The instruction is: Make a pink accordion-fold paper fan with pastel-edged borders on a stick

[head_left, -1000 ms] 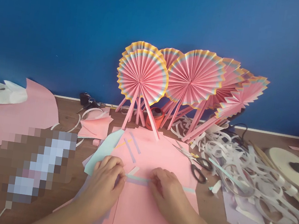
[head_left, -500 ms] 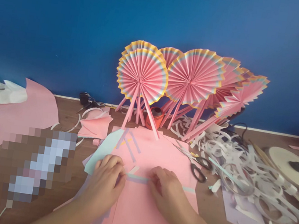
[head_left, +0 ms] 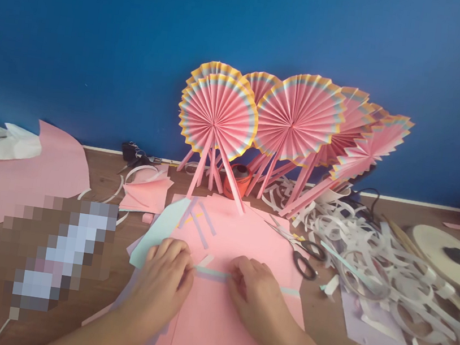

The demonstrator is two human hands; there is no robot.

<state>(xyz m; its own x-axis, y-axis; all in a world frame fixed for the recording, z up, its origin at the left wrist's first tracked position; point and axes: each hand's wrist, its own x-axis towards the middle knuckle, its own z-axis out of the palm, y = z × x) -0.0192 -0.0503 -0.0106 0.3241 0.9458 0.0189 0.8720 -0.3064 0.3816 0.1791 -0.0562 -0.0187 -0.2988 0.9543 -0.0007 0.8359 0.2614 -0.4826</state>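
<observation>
A pink paper sheet [head_left: 212, 330] lies in front of me, with a narrow pale blue and lilac paper strip [head_left: 211, 273] running across it. On the strip's left part, my left hand [head_left: 168, 272] is closed, fingers curled down and pressed together. My right hand [head_left: 258, 291] grips it further right in the same way; its end shows beyond the knuckles. Both sets of fingertips are partly hidden. Just above the strip rests a small white paper scrap [head_left: 206, 260]. More pink paper [head_left: 243, 231] and a light blue sheet [head_left: 162, 231] lie beyond my hands.
Pleated pink paper fans [head_left: 218, 116] stand against the blue wall. Scissors [head_left: 306, 257] lie at the right paper edge, near tangled white strips [head_left: 403, 277] and a round cream disc [head_left: 453, 255]. An orange container [head_left: 237, 184] stands behind. Loose lilac strips [head_left: 207, 218] lie ahead.
</observation>
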